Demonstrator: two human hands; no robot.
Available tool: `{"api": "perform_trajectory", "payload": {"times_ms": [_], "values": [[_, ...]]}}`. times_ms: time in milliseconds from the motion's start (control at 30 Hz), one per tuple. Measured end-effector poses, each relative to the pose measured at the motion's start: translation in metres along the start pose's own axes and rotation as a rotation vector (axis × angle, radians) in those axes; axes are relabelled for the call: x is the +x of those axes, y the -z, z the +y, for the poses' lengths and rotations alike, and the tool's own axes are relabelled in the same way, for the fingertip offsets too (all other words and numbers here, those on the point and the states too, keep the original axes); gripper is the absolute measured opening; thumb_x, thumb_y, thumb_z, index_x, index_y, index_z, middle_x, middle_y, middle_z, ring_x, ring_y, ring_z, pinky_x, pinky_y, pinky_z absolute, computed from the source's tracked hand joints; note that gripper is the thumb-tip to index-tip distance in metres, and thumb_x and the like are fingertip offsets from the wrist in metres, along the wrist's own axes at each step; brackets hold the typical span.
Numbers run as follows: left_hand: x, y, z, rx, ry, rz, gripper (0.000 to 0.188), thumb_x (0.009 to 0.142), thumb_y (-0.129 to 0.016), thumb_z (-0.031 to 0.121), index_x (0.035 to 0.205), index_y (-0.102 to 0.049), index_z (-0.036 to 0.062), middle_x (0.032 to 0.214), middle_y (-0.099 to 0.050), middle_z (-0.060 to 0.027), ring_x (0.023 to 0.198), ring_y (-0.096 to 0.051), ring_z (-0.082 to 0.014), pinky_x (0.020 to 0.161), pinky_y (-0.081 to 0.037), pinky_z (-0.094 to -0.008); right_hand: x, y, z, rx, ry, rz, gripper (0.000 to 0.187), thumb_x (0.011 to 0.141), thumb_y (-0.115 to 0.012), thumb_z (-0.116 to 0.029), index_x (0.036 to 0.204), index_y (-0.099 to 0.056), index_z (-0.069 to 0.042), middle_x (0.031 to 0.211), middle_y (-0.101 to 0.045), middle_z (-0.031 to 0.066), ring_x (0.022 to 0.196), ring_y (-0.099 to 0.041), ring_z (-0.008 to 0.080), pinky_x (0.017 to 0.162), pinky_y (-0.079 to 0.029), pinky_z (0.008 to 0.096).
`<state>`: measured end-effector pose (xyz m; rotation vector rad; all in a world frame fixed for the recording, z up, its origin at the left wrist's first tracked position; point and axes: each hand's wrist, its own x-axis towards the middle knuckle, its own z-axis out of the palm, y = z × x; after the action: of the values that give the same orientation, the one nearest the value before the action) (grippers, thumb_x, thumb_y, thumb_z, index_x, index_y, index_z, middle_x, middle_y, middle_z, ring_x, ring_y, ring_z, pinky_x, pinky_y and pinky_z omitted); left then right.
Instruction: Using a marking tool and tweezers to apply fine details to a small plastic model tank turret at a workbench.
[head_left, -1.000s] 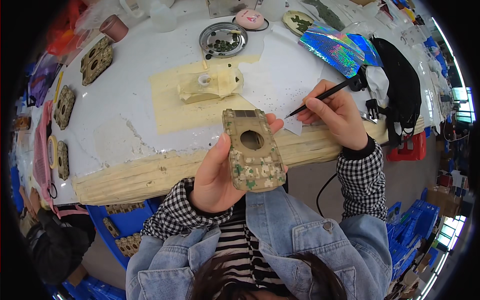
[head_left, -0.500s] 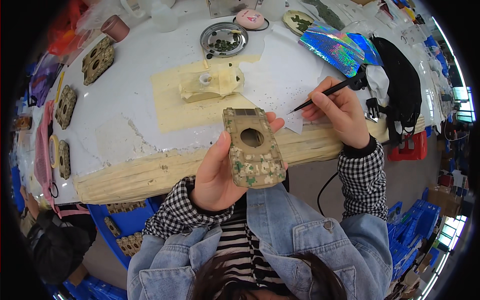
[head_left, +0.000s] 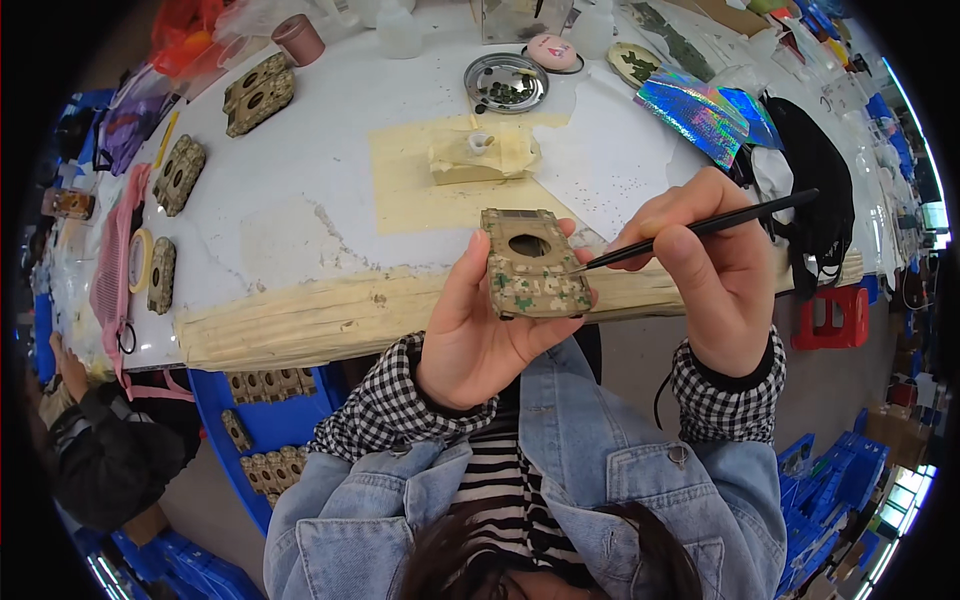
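Note:
My left hand (head_left: 460, 345) holds a camouflage-patterned toy tank hull (head_left: 520, 285) just in front of the table edge, thumb on one side and fingertips at the other. The hull's top has a round dark opening, with green and tan pixel squares below it. In my right hand (head_left: 720, 285) is a pair of slim black tweezers (head_left: 740, 213), pinched between thumb and fingers. Their pointed tip is at the hull's upper face, beside the round opening. Whether the tip carries a tiny part is too small to tell.
White paper (head_left: 610, 180) with tiny specks lies behind my hands, near a taped block (head_left: 485, 158) bearing a small white cup. A round metal dish (head_left: 506, 82) holds dark green pieces. More hulls (head_left: 180, 175) stand at left; others fill a blue tray (head_left: 265, 420) below the table.
My right hand has brought the tweezers from above the white paper to the hull. The hull is tilted differently in my left hand, and the whole view has shifted.

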<state>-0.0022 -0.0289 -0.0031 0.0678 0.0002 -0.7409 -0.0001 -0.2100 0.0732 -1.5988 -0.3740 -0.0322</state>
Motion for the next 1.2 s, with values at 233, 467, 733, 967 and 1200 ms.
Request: {"api": "perform_trajectory", "payload": {"times_ms": [233,467,733,967,1200], "values": [[-0.014,0.008,0.002,-0.114,0.000,-0.054,0.061,0.095,-0.032,0.048,0.130,-0.035,-0.0017,0.124,-0.047,-0.0197,0.113,-0.050,-0.0314,0.094,-0.049,-0.0376,0.000,-0.020,-0.001,0.004,0.084,-0.040,0.012,0.091,-0.055,-0.009,0.091,-0.051,0.002,0.084,-0.058,0.0049,0.078,-0.057,0.0082,0.070,-0.045,0.0199],[-0.019,0.003,0.001,-0.076,-0.017,-0.074,0.060,0.097,-0.024,0.046,0.133,-0.032,-0.0010,0.125,-0.049,-0.0183,0.111,-0.054,-0.0290,0.095,-0.048,-0.0369,-0.001,-0.029,-0.005,-0.101,0.108,-0.027,0.013,0.090,-0.057,-0.009,0.090,-0.052,0.004,0.080,-0.057,0.0045,0.072,-0.059,0.0085,0.063,-0.045,0.0188],[-0.020,0.003,0.002,-0.068,-0.028,-0.080,0.060,0.097,-0.024,0.046,0.132,-0.033,-0.0014,0.123,-0.050,-0.0193,0.110,-0.055,-0.0281,0.094,-0.048,-0.0366,-0.001,-0.029,-0.005,-0.164,0.145,-0.043,0.013,0.088,-0.058,-0.007,0.089,-0.054,0.005,0.078,-0.058,0.0059,0.071,-0.060,0.0100,0.062,-0.048,0.0202],[-0.019,0.004,0.002,-0.075,-0.030,-0.077,0.060,0.097,-0.023,0.046,0.132,-0.033,-0.0013,0.124,-0.049,-0.0198,0.110,-0.055,-0.0281,0.094,-0.049,-0.0362,0.001,-0.029,-0.001,-0.154,0.154,-0.040,0.013,0.089,-0.057,-0.007,0.088,-0.054,0.005,0.078,-0.058,0.0060,0.071,-0.061,0.0104,0.063,-0.048,0.0204],[-0.019,0.003,0.002,-0.067,-0.033,-0.075,0.060,0.097,-0.023,0.046,0.132,-0.033,-0.0013,0.125,-0.048,-0.0209,0.110,-0.055,-0.0281,0.094,-0.049,-0.0361,0.001,-0.028,-0.001,-0.172,0.150,-0.049,0.013,0.088,-0.058,-0.007,0.089,-0.055,0.006,0.079,-0.058,0.0057,0.071,-0.061,0.0098,0.063,-0.048,0.0200]]}}
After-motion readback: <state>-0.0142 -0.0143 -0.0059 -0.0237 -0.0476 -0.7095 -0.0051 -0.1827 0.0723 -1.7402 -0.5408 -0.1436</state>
